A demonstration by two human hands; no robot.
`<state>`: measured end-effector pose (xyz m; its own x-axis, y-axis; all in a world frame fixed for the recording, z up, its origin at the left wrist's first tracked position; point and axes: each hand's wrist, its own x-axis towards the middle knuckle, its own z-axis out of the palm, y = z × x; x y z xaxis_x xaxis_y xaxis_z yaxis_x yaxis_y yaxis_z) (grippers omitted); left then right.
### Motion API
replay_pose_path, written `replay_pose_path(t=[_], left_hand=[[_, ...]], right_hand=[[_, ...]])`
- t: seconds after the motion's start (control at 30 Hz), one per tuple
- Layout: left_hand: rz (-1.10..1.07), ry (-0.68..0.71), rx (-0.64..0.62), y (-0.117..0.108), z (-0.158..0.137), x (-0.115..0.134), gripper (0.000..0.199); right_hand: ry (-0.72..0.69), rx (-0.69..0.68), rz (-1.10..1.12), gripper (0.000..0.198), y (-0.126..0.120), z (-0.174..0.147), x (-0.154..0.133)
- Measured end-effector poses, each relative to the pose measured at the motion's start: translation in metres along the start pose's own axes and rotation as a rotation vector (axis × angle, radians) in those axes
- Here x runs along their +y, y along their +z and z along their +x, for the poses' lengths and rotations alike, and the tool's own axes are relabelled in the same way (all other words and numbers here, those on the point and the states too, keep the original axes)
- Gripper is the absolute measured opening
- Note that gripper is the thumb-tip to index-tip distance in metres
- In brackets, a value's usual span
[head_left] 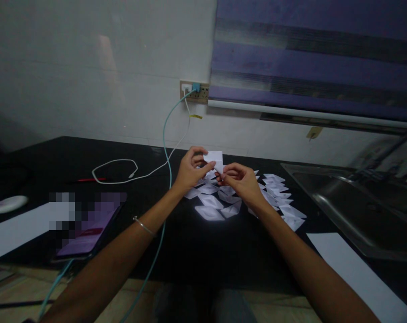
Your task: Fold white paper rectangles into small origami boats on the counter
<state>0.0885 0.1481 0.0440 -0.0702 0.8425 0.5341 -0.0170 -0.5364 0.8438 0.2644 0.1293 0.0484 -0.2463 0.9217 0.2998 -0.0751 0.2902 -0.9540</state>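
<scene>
A small folded piece of white paper (215, 158) is held up between both hands, above the black countertop. My left hand (194, 168) pinches its left side between thumb and fingers. At its lower corner, my right hand (240, 179) is closed with thumb and fingertips on the paper. Beneath and around the hands lie several folded white paper pieces (210, 213), pointed like little boats, in loose rows. More of these folded pieces (291, 211) lie to the right, beside the sink. My hands hide part of the group.
A metal sink (319, 197) is set in the counter at right, with a white paper strip (344, 255) before it. On the left are a phone (92, 233), another paper sheet (18, 229), a white oval object (10, 204) and a red pen (91, 180). Cables run from the wall socket (203, 93).
</scene>
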Motion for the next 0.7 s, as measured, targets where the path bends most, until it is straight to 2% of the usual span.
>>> replay_pose_path(t=[0.2,0.43,0.57,0.7], left_hand=[[-0.047,0.024,-0.052,0.0038,-0.0024,-0.0019,0.053],[-0.038,-0.022,-0.068,0.0043,-0.0035,-0.0005,0.055],[-0.011,-0.075,-0.212,0.0,-0.002,-0.0035,0.032],[0.117,-0.047,-0.357,-0.0022,-0.0037,-0.0058,0.048]], right_hand=[[0.047,-0.01,0.061,0.048,0.0051,-0.003,-0.0008],[0.109,-0.047,0.061,0.034,0.0048,-0.0041,-0.0038],[0.105,-0.053,0.089,0.031,0.0031,-0.0029,-0.0039],[0.104,-0.055,0.077,0.03,0.0018,-0.0022,-0.0027]])
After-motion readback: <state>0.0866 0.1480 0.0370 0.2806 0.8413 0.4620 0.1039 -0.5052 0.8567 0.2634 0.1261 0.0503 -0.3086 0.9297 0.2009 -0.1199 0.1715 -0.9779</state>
